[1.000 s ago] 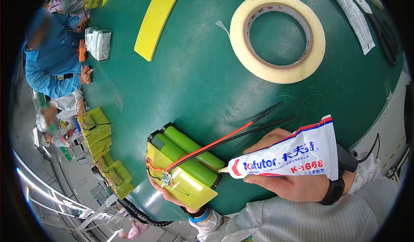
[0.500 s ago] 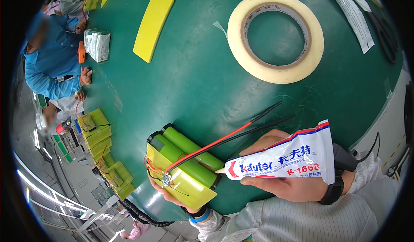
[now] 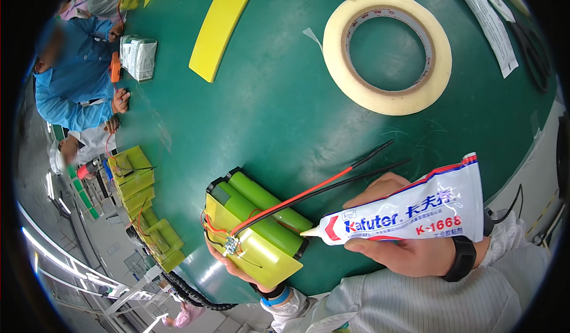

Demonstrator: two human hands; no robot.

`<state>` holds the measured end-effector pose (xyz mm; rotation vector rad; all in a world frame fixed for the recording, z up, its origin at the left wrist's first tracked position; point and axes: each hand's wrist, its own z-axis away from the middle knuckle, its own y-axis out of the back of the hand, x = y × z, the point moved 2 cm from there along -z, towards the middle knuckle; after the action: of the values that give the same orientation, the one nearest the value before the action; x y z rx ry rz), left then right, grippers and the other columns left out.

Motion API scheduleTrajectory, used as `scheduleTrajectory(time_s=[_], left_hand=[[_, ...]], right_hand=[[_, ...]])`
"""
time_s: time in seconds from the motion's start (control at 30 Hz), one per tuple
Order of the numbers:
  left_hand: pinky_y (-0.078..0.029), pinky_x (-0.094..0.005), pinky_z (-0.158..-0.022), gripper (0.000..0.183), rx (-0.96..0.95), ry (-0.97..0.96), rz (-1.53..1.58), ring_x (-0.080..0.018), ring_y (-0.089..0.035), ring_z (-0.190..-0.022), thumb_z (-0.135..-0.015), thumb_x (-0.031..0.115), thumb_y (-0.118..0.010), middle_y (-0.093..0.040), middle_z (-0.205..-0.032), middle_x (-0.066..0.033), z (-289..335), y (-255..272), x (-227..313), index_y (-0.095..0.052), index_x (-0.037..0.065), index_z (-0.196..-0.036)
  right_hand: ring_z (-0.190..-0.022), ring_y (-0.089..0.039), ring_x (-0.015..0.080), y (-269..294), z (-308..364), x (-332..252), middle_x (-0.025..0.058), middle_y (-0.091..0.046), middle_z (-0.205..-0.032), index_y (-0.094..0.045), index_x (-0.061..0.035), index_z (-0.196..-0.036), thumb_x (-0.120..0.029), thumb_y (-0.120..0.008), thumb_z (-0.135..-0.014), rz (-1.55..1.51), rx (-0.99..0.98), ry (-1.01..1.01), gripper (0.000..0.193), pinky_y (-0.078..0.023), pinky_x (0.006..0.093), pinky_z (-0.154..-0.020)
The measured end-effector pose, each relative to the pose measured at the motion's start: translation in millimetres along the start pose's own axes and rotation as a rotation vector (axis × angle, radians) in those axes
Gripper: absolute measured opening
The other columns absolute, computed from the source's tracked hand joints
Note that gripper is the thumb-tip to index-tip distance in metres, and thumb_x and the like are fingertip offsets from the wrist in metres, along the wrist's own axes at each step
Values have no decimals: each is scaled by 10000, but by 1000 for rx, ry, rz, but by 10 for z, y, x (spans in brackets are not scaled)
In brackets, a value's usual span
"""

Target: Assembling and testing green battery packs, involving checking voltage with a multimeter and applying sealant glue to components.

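Observation:
My left hand [image 3: 236, 270] is closed on a battery pack [image 3: 270, 212] from beneath and the near side; most of its fingers are hidden. The pack has green cylindrical cells with black ends and a yellow board [image 3: 270, 267] on its near side. On that board sits a small circuit board [image 3: 232, 245] with thin wires. Thick red and black leads [image 3: 320, 185] run from it across the cells to the right. In my right hand [image 3: 409, 257] is a white glue tube [image 3: 409, 211], its pale nozzle pointing left, close to the cells' right end; whether it touches cannot be told.
A tape roll [image 3: 439, 74] lies at the far right, beside another white tube [image 3: 490, 30] and black-handled scissors [image 3: 531, 57]. Yellow boards [image 3: 218, 36] lie farther back. Stacked yellow packs [image 3: 136, 178] line the left edge, where co-workers [image 3: 77, 71] sit.
The glue tube and my right hand have shifted slightly right, and the tube's back end has risen. The whole view has shifted a little. My left hand keeps its hold on the pack.

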<state>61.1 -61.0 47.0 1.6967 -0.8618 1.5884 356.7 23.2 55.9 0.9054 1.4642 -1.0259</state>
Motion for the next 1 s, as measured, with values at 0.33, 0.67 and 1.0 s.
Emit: scheduleTrajectory(time_s=[0.33,0.67,1.0], left_hand=[[-425,-503,-1014,645,-9,-7,4,-315,-428,-1261,-886,429,-482,-341,-1434,-112,-6,10,11,-273,126,-1416],[-416,-490,-1020,638,-10,-7,23,-307,-420,-1267,-877,403,-489,-347,-1426,-123,-10,33,21,-283,104,-1402],[-407,-454,-1034,616,-5,-5,8,-286,-427,-1260,-892,401,-463,-358,-1415,-112,8,-38,36,-288,97,-1398]], right_hand=[[-842,-668,161,-29,0,0,60,-673,-957,-635,-11,-995,-81,-745,-776,-42,5,-60,255,-503,269,-722],[-804,-690,180,-40,28,-29,70,-706,-891,-658,-11,-975,-103,-748,-767,19,33,-42,244,-517,265,-684],[-784,-680,189,-53,65,2,58,-703,-907,-692,-40,-976,-98,-748,-762,28,88,-5,228,-509,272,-685]])
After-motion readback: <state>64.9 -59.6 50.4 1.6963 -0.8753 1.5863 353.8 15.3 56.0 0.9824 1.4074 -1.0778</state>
